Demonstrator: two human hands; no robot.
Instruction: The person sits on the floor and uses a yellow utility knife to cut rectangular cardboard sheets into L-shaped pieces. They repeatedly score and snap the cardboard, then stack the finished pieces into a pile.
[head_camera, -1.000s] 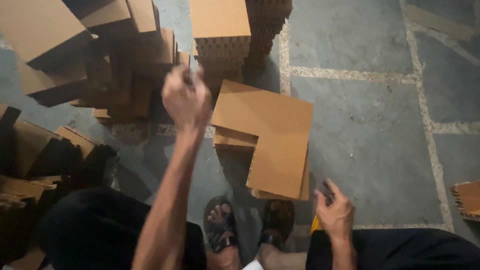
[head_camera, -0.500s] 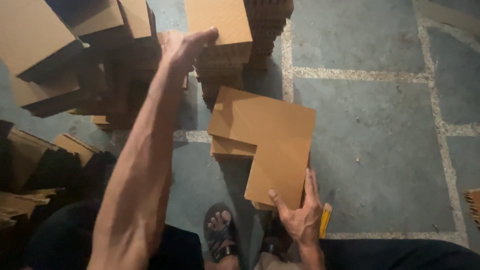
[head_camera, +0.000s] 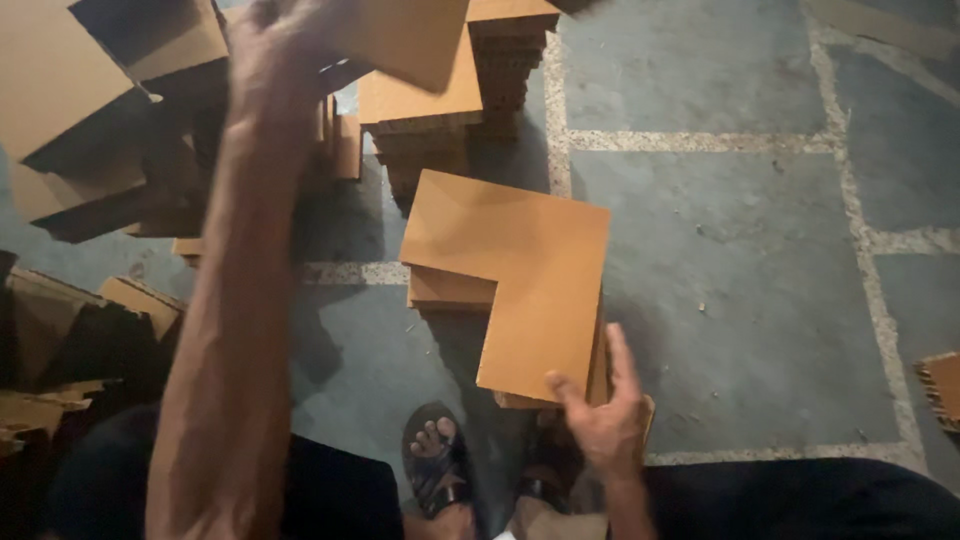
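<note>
My left hand (head_camera: 275, 50) is raised at the top of the view, gripping a flat brown cardboard piece (head_camera: 410, 40) above a tall stack of cardboard pieces (head_camera: 425, 120). My right hand (head_camera: 600, 415) rests low in the view, thumb and fingers touching the near end of an L-shaped cardboard stack (head_camera: 520, 290) that lies on the stone floor. That stack sits just ahead of my sandalled feet (head_camera: 440, 470).
Folded cardboard boxes (head_camera: 90, 120) pile up at the left, and more cardboard (head_camera: 70, 340) lies at the lower left. A corrugated cardboard edge (head_camera: 940, 390) shows at the right border. Grey stone floor slabs (head_camera: 760, 260) with pale joints spread to the right.
My left arm has reached forward and up and has lifted a cardboard piece off the tall stack. My right hand has moved from near my knee onto the L-shaped stack's near end.
</note>
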